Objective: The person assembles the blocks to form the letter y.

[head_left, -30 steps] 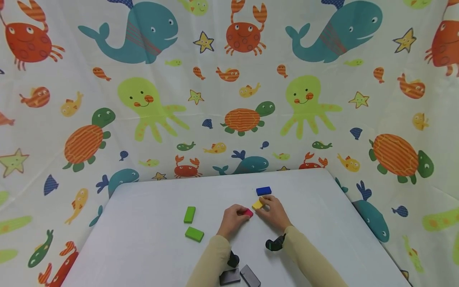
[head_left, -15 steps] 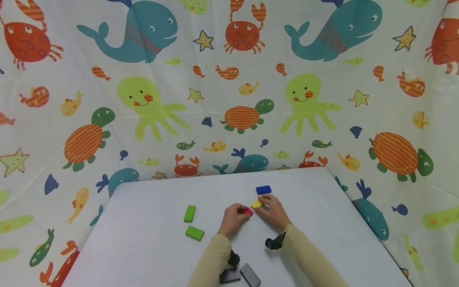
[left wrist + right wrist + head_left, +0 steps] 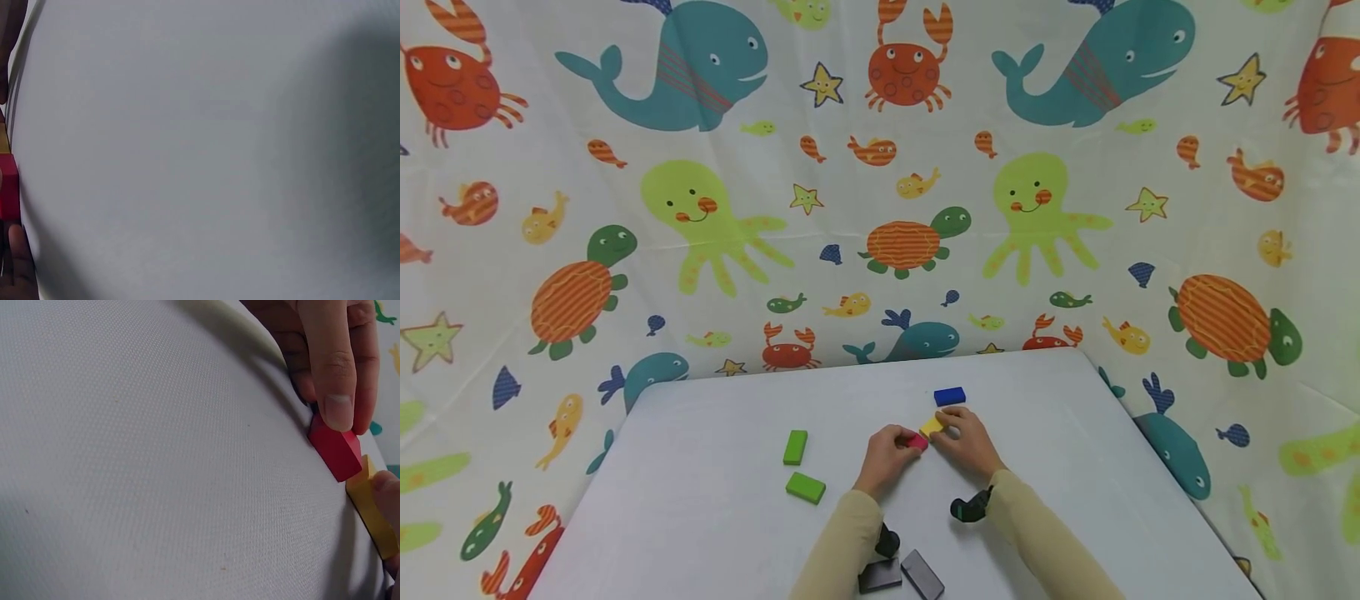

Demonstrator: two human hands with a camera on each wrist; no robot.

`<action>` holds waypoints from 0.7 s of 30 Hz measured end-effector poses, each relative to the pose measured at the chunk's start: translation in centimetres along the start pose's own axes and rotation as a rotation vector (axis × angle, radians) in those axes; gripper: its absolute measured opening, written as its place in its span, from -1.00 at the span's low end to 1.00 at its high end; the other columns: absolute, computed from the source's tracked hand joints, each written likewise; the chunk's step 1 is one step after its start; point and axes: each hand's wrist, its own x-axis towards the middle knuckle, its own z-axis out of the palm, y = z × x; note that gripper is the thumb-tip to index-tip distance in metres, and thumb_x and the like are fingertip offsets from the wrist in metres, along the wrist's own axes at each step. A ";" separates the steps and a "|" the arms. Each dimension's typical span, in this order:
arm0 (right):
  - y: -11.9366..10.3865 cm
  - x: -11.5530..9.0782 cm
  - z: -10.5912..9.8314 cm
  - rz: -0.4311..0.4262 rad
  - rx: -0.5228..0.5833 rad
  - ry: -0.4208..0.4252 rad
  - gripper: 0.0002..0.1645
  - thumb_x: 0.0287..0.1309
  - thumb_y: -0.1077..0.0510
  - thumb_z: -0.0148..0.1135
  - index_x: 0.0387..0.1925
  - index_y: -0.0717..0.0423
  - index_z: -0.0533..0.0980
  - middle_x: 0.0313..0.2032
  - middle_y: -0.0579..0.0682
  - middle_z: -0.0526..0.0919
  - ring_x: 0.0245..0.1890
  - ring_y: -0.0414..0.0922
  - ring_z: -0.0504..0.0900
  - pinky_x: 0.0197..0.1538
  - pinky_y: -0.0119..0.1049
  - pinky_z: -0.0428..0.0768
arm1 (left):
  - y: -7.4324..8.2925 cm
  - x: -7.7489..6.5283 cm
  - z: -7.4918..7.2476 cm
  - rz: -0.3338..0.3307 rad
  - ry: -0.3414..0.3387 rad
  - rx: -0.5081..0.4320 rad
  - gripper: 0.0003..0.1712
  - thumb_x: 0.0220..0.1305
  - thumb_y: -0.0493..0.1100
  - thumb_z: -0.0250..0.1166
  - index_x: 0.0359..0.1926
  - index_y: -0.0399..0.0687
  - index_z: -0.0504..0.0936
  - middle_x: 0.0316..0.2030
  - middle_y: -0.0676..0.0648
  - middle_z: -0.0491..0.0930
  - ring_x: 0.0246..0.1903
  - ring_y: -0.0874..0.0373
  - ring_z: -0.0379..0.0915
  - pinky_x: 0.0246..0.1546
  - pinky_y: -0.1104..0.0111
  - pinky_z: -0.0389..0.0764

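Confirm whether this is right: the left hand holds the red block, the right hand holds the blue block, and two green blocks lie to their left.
Not quite: the head view shows the right hand holding the yellow block; the blue block lies beyond it. The left hand holds the red block, and two green blocks lie to the left.

Red block [image 3: 335, 451] just beside yellow block [image 3: 368, 509]

Left hand [image 3: 883, 458]: red block [image 3: 918, 443] within. Right hand [image 3: 968, 442]: yellow block [image 3: 930, 427] within, blue rectangular block [image 3: 950, 397] beyond. On white table [image 3: 700, 517], two green rectangular blocks [image 3: 806, 487] lie left of both hands, two grey rectangular blocks [image 3: 922, 575] on their near side.
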 end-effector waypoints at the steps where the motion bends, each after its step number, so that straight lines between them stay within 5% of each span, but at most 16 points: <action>1: -0.1 0.0 0.0 0.000 0.003 0.002 -0.45 0.15 -0.01 0.39 0.13 0.16 0.58 0.12 0.12 0.54 0.17 0.10 0.47 0.23 0.08 0.41 | 0.0 0.0 0.0 0.001 -0.001 -0.001 -0.74 0.09 -0.31 0.47 -0.19 -0.28 0.65 -0.27 -0.09 0.62 -0.30 0.16 0.49 -0.19 0.31 0.58; 21: 0.1 0.2 0.2 -0.016 0.036 -0.028 -0.52 0.16 -0.01 0.38 0.08 0.08 0.62 0.12 0.06 0.56 0.18 0.07 0.48 0.23 0.09 0.41 | 0.1 0.0 0.1 0.013 0.009 0.045 -0.73 0.07 -0.31 0.48 -0.19 -0.29 0.66 -0.27 -0.10 0.60 -0.30 0.12 0.48 -0.20 0.30 0.57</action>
